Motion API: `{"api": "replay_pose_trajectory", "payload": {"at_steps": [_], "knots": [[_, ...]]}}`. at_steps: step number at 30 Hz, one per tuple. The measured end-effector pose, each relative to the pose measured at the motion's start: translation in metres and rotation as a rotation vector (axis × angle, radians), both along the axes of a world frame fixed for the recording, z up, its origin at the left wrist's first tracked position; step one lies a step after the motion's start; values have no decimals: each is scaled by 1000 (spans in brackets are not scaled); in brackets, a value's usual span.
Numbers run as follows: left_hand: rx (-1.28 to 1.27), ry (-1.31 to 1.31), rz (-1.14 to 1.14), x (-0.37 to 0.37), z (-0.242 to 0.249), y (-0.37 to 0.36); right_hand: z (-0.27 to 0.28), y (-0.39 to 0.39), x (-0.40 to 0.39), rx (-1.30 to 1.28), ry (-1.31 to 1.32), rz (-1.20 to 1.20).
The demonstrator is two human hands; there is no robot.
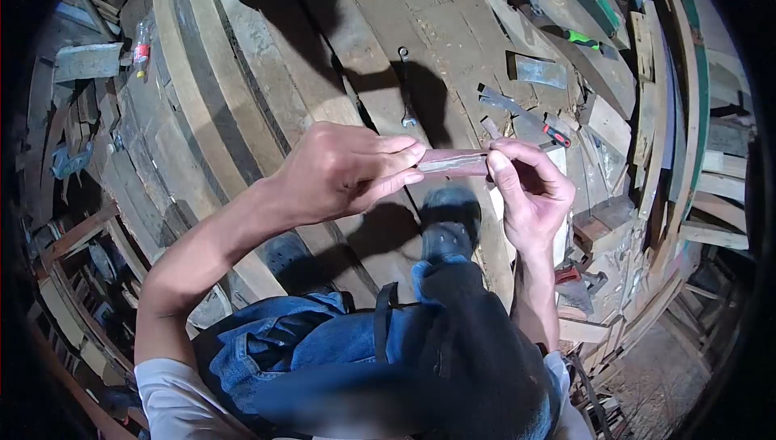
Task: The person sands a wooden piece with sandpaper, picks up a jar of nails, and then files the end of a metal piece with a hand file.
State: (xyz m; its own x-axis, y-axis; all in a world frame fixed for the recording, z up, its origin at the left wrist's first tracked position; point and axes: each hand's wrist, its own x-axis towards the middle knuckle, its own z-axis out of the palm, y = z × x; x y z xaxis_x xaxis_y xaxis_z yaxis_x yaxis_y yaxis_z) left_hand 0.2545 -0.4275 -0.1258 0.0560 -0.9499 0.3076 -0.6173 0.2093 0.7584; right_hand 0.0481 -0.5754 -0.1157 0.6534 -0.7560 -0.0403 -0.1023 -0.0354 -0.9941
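A narrow reddish-brown strip of sandpaper (453,164), with a pale worn patch along its middle, is stretched between my hands above the planks. My left hand (352,167) pinches its left end between thumb and fingers. At the other end, my right hand (529,189) grips the strip with thumb and curled fingers. Parts of both ends are hidden in the fingers. Below and beyond the strip, a combination wrench (406,88) lies on the boards.
To the right lie a tool with a red-and-black handle (556,135), a green-handled tool (580,38) and a metal plate (540,71). Stacked timber (647,117) lines that side. A bottle with a red label (142,52) is at left. Gaps run between the floor planks (380,44).
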Motion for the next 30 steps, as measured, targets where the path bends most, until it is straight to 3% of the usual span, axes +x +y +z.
{"api": "replay_pose_trajectory", "payload": {"at_steps": [12, 15, 19, 22, 30], "knots": [[59, 229, 20, -4, -3, 0, 4, -11, 2, -56, 138, 107], [178, 229, 50, -3, 1, 1, 16, -20, 6, -440, 196, 287], [119, 229, 21, -6, -1, -2, 9, -19, 14, -683, 141, 370], [130, 233, 10, -6, -2, 1, 2, -15, 13, -469, 136, 391], [-24, 199, -37, -2, -5, 1, 0, -5, 19, -590, 9, 305]]}}
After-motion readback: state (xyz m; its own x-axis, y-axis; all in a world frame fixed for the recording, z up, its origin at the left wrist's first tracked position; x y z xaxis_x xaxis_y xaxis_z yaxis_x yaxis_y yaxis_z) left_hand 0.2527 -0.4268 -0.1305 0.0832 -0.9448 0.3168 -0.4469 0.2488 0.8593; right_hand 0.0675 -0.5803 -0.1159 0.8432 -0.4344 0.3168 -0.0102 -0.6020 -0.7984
